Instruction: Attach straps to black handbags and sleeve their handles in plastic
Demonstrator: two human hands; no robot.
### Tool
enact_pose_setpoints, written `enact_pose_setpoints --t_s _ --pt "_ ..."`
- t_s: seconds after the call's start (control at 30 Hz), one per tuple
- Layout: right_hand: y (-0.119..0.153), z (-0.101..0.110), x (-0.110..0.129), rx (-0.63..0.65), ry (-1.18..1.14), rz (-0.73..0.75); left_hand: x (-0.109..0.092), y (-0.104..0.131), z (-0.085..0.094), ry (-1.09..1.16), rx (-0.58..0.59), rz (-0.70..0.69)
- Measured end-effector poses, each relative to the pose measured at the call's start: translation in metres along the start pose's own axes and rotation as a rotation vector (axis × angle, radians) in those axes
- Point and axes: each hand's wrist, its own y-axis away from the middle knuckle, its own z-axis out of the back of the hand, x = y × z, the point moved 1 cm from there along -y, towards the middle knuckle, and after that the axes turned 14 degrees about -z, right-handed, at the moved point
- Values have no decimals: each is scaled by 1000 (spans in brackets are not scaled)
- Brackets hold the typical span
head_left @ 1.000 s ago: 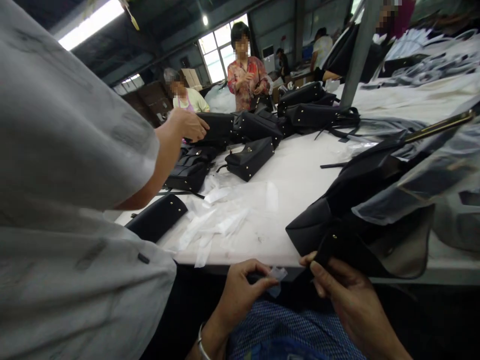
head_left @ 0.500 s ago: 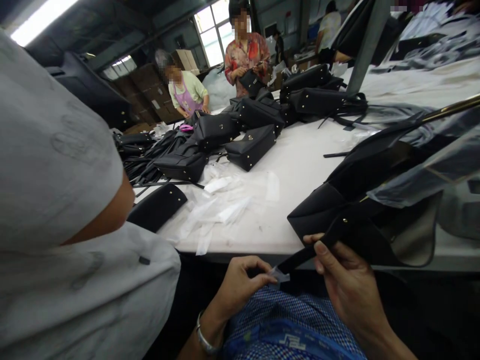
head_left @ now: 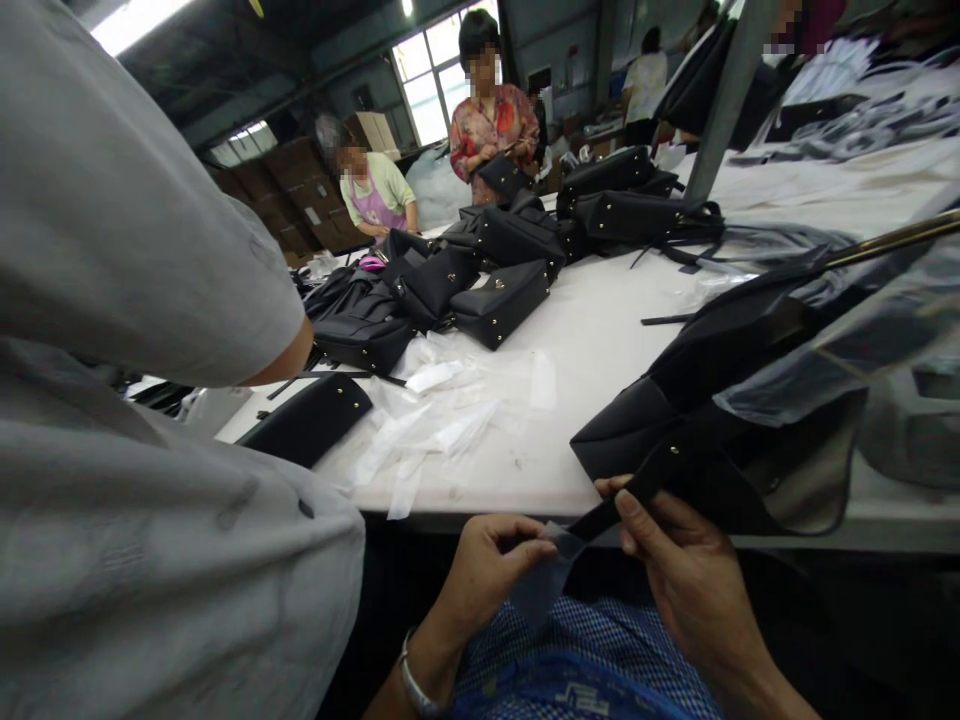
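My left hand (head_left: 495, 565) pinches a thin translucent plastic piece (head_left: 546, 585) between thumb and fingers, at the end of a black strap (head_left: 596, 522). The plastic hangs down over my blue checked apron (head_left: 585, 635). My right hand (head_left: 686, 565) grips the same strap higher up, thumb on top and fingers beneath. The strap runs up beside a black bag (head_left: 645, 420) lying at the table's front edge. A clear plastic sleeve (head_left: 817, 370) covers part of the handle above that bag.
Crumpled white wrapping (head_left: 427, 420) lies on the white table (head_left: 577, 350). Several black bags (head_left: 502, 300) are heaped farther back, near a metal post (head_left: 731, 110). A person in a grey shirt (head_left: 150, 250) stands close on my left. Two co-workers (head_left: 495, 130) stand across the table.
More of the plastic piece now hangs from my left hand, spread below the strap end. My right hand keeps its hold on the strap. The grey-shirted person's arm has shifted right.
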Motion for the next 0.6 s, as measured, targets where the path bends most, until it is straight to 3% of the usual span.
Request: enact_pose_setpoints --t_s 0.17,0.3,0.5,0.6 --pt "-1 6 -2 24 107 33 -6 -8 -17 42 -62 -22" --pt "-1 6 2 -27 177 74 -15 -24 -35 110 -82 -82" --pt "-7 9 0 -83 187 91 -30 -64 -58 126 -120 -351" --pt "-11 9 -1 -84 106 78 -35 -80 -67 104 -118 -407"
